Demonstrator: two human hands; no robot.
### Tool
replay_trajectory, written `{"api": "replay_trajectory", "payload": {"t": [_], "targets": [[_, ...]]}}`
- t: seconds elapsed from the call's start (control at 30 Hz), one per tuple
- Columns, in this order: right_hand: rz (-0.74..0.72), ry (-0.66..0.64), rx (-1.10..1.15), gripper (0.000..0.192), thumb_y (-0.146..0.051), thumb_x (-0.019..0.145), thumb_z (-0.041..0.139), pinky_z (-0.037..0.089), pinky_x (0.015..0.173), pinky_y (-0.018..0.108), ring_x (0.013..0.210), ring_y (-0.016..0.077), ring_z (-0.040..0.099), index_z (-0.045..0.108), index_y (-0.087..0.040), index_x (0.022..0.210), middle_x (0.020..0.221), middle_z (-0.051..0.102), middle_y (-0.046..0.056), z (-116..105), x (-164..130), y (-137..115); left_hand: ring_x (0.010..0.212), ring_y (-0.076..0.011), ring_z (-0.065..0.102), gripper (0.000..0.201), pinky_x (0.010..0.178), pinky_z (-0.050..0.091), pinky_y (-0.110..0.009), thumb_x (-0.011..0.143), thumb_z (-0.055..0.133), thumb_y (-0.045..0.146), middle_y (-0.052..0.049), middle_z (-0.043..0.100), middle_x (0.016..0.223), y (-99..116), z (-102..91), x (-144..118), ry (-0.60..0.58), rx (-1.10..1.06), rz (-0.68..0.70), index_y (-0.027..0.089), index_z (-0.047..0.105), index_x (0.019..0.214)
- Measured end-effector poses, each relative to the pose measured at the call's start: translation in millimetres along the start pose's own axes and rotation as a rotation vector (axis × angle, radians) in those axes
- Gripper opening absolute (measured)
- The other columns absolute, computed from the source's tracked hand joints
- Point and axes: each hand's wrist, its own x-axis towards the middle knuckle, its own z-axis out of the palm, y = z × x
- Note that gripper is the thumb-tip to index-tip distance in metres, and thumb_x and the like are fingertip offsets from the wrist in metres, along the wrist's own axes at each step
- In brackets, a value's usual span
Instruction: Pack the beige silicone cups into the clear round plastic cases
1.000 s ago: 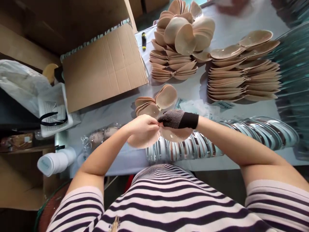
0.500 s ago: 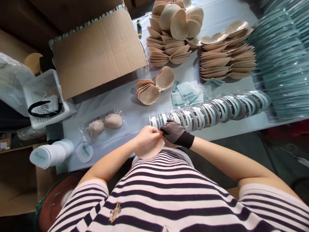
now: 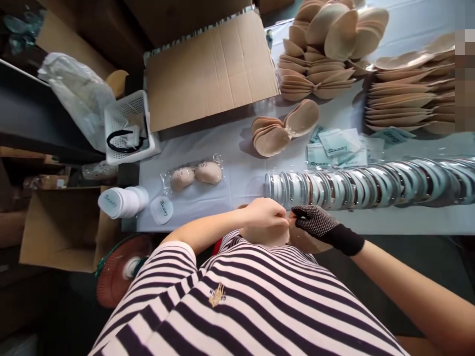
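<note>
A: What is different from a second ago?

B: Back then the hands worked over the row of clear cases [image 3: 371, 184]. Now they are pulled back off the bench [image 3: 237, 168], close to the striped shirt [image 3: 237, 296].

A: Where is the tan pad pair [image 3: 276, 236]?

B: On the near side of the cases. The bare left hand [image 3: 264, 214] and the gloved right hand [image 3: 315, 223] pinch it where the two pads meet, fingers tight together.

A: Which way does it lie?

B: Its long side runs left to right, along the cases.

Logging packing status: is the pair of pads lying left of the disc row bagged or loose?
Bagged. The pair of pads lies in a clear, crinkled plastic wrapper whose edges show around it on the table.
</note>
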Motion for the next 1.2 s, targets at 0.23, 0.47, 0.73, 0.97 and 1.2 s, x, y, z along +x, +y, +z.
{"api": "replay_trajectory", "payload": {"t": [0.23, 0.47, 0.73, 0.97, 1.2], "targets": [[0.104, 0.142, 0.119, 0.029, -0.045, 0.076, 0.054, 0.051, 0.068, 0.034, 0.070, 0.0228, 0.067, 0.068, -0.021, 0.071, 0.071, 0.072, 0.004, 29.4, -2.3, -14.4, 0.074, -0.0136, 0.058, 0.032, 0.063, 0.036, -0.026, 0.088, 0.059, 0.047, 0.001, 0.069, 0.077, -13.3, 17.7, -4.2, 0.032, -0.173, -0.105, 0.020, 0.075, 0.082], [0.111, 0.412, 0.156, 0.029, -0.047, 0.083, 0.054, 0.050, 0.069, 0.035, 0.070, 0.0219, 0.063, 0.064, -0.021, 0.074, 0.072, 0.069, 0.005, 14.2, 0.8, -20.0, 0.091, -0.0146, 0.063, 0.030, 0.081, 0.045, -0.023, 0.089, 0.057, 0.042, 0.000, 0.073, 0.095, -25.0, -15.6, -8.4, -0.140, -0.415, -0.056, 0.019, 0.075, 0.095], [-0.081, 0.086, -0.141, 0.020, -0.016, 0.082, 0.052, 0.050, 0.075, 0.028, 0.080, 0.0175, 0.067, 0.069, -0.018, 0.091, 0.090, 0.075, 0.005, -34.3, 0.1, -42.1, 0.079, -0.0146, 0.059, 0.030, 0.071, 0.042, -0.024, 0.084, 0.060, 0.041, -0.002, 0.067, 0.086, 8.9, -22.6, 8.6, -0.316, -0.201, 0.116, 0.017, 0.075, 0.075], [-0.114, -0.322, 0.060, 0.027, -0.039, 0.085, 0.062, 0.048, 0.066, 0.024, 0.072, 0.0151, 0.063, 0.075, -0.016, 0.089, 0.080, 0.073, 0.002, -33.2, -9.9, -23.1, 0.066, -0.0125, 0.052, 0.035, 0.061, 0.038, -0.023, 0.081, 0.063, 0.047, 0.001, 0.056, 0.065, 14.3, -13.4, 11.2, -0.328, -0.324, 0.037, 0.015, 0.072, 0.069], [-0.233, -0.301, 0.412, 0.035, -0.046, 0.086, 0.063, 0.052, 0.076, 0.028, 0.082, 0.0173, 0.065, 0.072, -0.011, 0.088, 0.085, 0.072, 0.005, -23.5, -15.3, -21.8, 0.085, -0.0163, 0.060, 0.033, 0.082, 0.047, -0.027, 0.077, 0.075, 0.048, -0.004, 0.065, 0.083, 12.9, -23.6, 11.5, -0.404, -0.601, 0.115, 0.015, 0.077, 0.076]]}}
